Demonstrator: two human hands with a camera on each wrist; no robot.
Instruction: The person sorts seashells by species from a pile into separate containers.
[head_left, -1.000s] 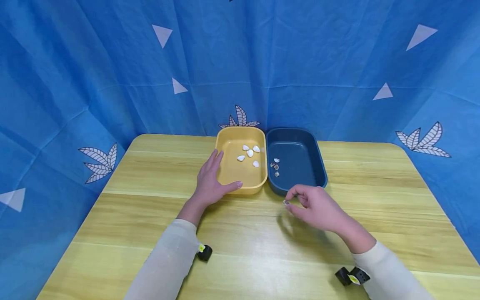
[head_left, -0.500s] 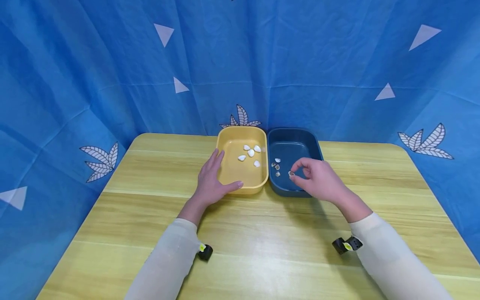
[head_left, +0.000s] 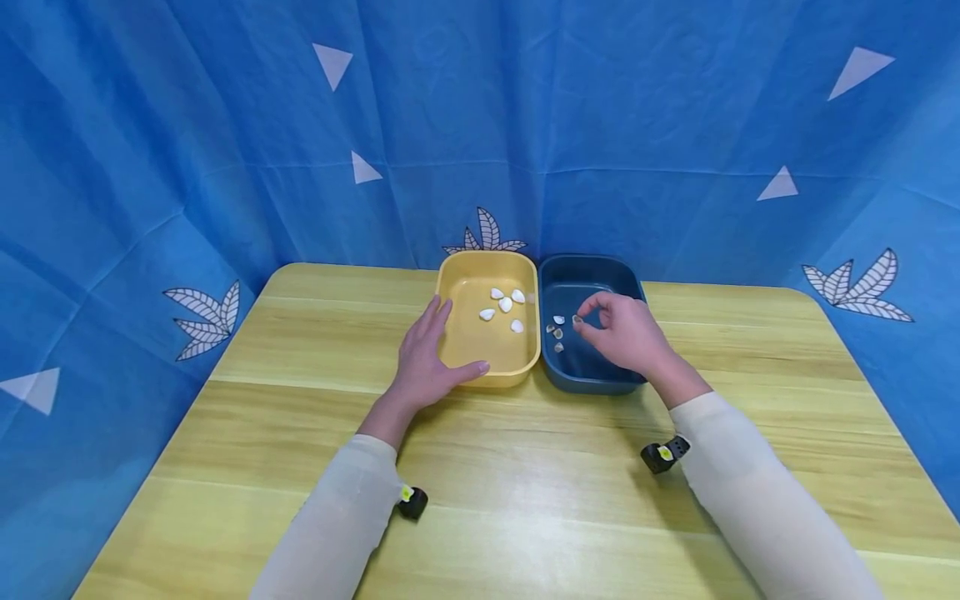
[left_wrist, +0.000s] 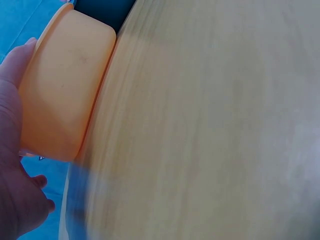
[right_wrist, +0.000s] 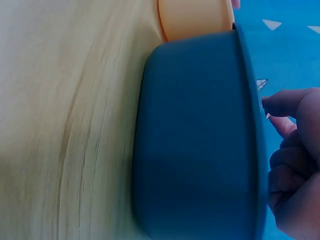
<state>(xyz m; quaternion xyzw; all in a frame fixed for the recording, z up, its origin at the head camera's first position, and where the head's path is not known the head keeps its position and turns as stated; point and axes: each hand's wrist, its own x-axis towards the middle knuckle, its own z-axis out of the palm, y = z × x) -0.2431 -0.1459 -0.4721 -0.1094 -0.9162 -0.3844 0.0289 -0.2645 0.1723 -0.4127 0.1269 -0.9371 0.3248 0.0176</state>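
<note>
In the head view my left hand [head_left: 427,358] lies at the near left corner of a yellow plastic tray [head_left: 489,381], its fingers spread along the left side and its thumb over the front rim. Several white seashells [head_left: 506,305] lie on that tray's floor. My right hand [head_left: 628,333] is over the dark blue tray [head_left: 588,386] and pinches a small brownish seashell [head_left: 577,319] between thumb and forefinger. Left of it, several small brown-and-white seashells [head_left: 558,333] lie in the blue tray. The right wrist view shows the outer wall of the blue tray [right_wrist: 195,135] below the pinching fingers.
Both trays stand side by side at the back of a wooden table [head_left: 510,483]. Behind them hangs a blue curtain [head_left: 450,108] with white triangles and leaf prints. A small black wrist camera [head_left: 412,502] sits at the left cuff, another black camera [head_left: 660,456] at the right.
My right hand has moved from in front of the blue tray up over its inside, carrying the pinched seashell toward the other brownish ones. The left hand has stayed in place.
</note>
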